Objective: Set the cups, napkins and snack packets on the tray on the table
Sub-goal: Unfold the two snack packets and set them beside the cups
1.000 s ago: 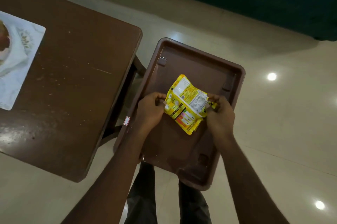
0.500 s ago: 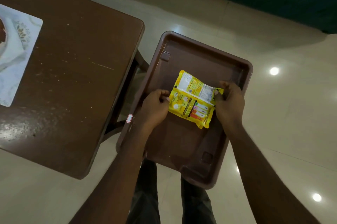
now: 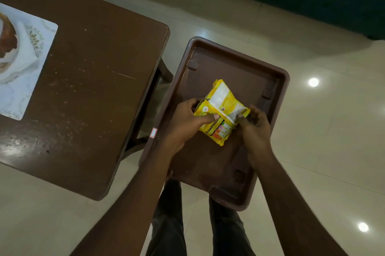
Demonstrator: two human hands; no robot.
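While both hands grip it, the yellow plastic snack packet (image 3: 221,113) sits at the centre of the frame, over the middle of the brown rectangular plastic tray (image 3: 235,61). Its long axis runs diagonally, from the upper left toward the lower right of the picture, with its printed back face turned up: a white panel toward the upper end, coloured boxes toward the lower end. It looks like more than one packet bunched together, though how many I cannot tell. Whether the packet rests on the tray floor or is held just above it is not clear.

The left hand (image 3: 185,122) holds the packet's left edge; its fingers (image 3: 191,104) curl around the upper side and the thumb presses flat across the printed face, so the packet is pinched between them. The right hand (image 3: 257,128) meets the packet's right edge, its fingers (image 3: 255,112) bent inward and bunched close together against the foil; how firmly they pinch it is hard to see.

The tray lies with its long side running from the upper middle toward the lower right of the frame, above the person's dark trouser legs and the pale tiled floor (image 3: 325,141). The dark brown wooden desk (image 3: 87,93) fills the left of the frame, just beside the tray, and a white patterned placemat (image 3: 31,72) lies at its far left edge.
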